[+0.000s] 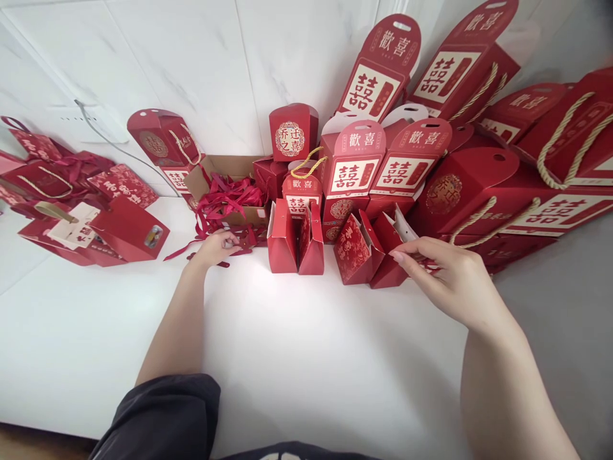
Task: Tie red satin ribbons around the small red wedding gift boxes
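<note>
My left hand (216,248) is at the front of the cardboard box, its fingers curled down on a dark red strap (245,251) among others lying on the table. My right hand (447,275) pinches the upper edge of a small red gift box (385,268) between thumb and fingertips; part of the grip is hidden. Touching its left side is another small gift box (357,252) with a flower print and an open top. Between my hands, two plain red gift boxes (283,246) stand upright side by side.
A cardboard box (233,166) full of red ribbons (232,198) stands near the wall. Tall red gift boxes with rope handles (517,191) are stacked at the back right. Several red boxes (129,230) lie at the left on the white table (287,358).
</note>
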`<state>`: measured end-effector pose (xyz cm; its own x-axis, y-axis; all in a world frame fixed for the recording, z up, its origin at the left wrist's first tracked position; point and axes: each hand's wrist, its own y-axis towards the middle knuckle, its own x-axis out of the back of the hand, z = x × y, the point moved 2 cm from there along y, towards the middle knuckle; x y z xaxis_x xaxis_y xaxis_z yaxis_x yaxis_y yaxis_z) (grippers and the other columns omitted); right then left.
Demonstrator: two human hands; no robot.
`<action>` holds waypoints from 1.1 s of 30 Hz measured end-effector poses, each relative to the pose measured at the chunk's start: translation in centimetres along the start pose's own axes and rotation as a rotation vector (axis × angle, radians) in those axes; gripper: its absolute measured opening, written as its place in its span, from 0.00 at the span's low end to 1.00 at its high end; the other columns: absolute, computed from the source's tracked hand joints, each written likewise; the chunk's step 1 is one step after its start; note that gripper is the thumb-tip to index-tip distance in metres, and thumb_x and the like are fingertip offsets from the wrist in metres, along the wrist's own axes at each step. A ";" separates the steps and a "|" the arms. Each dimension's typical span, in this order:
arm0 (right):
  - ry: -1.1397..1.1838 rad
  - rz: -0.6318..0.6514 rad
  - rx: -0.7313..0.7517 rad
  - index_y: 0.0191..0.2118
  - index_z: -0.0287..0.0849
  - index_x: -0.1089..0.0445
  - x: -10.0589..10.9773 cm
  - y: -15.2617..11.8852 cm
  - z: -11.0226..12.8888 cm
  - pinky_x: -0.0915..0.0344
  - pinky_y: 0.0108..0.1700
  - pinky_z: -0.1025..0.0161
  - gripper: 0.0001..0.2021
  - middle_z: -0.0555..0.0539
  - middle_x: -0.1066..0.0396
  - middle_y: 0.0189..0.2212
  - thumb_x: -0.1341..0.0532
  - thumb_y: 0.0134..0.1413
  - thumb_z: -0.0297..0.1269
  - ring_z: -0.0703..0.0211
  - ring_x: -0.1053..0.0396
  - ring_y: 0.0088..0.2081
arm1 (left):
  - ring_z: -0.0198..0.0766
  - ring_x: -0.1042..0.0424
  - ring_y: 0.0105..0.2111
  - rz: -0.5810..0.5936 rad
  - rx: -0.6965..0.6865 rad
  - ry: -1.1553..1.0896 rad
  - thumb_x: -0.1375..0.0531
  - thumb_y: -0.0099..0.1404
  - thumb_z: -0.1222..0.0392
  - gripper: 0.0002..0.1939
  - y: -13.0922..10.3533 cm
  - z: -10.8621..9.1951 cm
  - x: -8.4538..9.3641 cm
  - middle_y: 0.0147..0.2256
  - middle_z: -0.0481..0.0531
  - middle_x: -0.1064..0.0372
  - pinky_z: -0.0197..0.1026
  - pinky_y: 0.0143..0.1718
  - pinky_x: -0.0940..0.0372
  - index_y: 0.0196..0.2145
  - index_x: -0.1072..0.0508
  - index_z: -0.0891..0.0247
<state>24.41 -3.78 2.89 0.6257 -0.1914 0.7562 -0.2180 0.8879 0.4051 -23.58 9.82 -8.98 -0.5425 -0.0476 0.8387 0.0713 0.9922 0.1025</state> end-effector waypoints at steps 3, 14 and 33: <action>0.000 -0.002 -0.003 0.39 0.46 0.28 0.1 0.0 0.0 0.35 0.34 0.62 0.08 0.49 0.25 0.34 0.43 0.63 0.42 0.58 0.29 0.31 | 0.38 0.30 0.29 -0.008 0.055 -0.060 0.35 0.51 0.47 0.16 -0.5 -0.2 1.4 0.30 0.51 0.28 0.38 0.30 0.33 0.31 0.26 0.61; -0.008 0.002 0.001 0.39 0.46 0.28 -0.2 0.0 -0.1 0.35 0.33 0.62 0.08 0.49 0.25 0.34 0.43 0.63 0.41 0.58 0.30 0.30 | 0.46 0.23 0.40 -0.349 0.214 -0.220 0.35 0.52 0.51 0.17 -1.8 -0.8 5.1 0.34 0.54 0.22 0.41 0.42 0.29 0.37 0.21 0.63; 0.039 0.020 0.017 0.38 0.46 0.29 -0.3 -0.1 0.4 0.34 0.35 0.62 0.07 0.49 0.25 0.35 0.43 0.63 0.40 0.58 0.28 0.32 | 0.48 0.25 0.40 -0.755 0.368 0.131 0.38 0.55 0.67 0.09 -6.1 -8.4 11.8 0.25 0.51 0.26 0.54 0.55 0.36 0.34 0.21 0.67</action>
<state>23.95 -3.93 2.82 0.6497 -0.1564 0.7439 -0.2436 0.8841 0.3987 -23.33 2.19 4.78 -0.2322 -0.7027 0.6726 -0.5599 0.6620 0.4983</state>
